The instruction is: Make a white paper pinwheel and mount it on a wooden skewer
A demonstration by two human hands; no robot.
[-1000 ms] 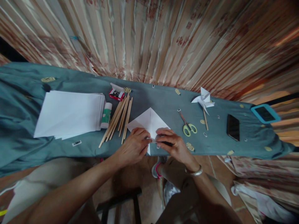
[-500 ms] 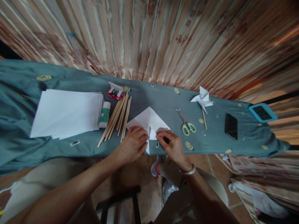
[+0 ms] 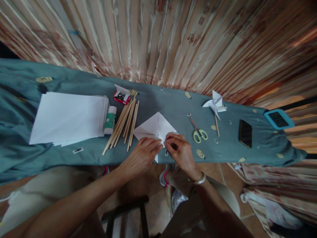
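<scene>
A square of white paper (image 3: 157,123) with slits cut toward its middle lies at the front of the table, one corner pointing away from me. My left hand (image 3: 144,151) rests on its near left part, fingers closed and fingertips close to the centre. From the right, my right hand (image 3: 180,150) pinches a flap of the paper between thumb and fingers near the centre. The fingers partly hide the near half of the sheet. Left of it lie several thin wooden sticks (image 3: 122,124).
A glue stick (image 3: 110,119) lies beside a stack of white paper (image 3: 68,117). Behind the sticks is an open red box (image 3: 121,96) of small metal pieces. To the right lie scissors (image 3: 197,132), a paper pinwheel (image 3: 215,105), a phone (image 3: 245,133) and a blue-framed device (image 3: 278,119).
My right hand has moved left, bringing the pinched flap to the middle of the paper. My left hand has shifted slightly right, its fingertips now near the centre.
</scene>
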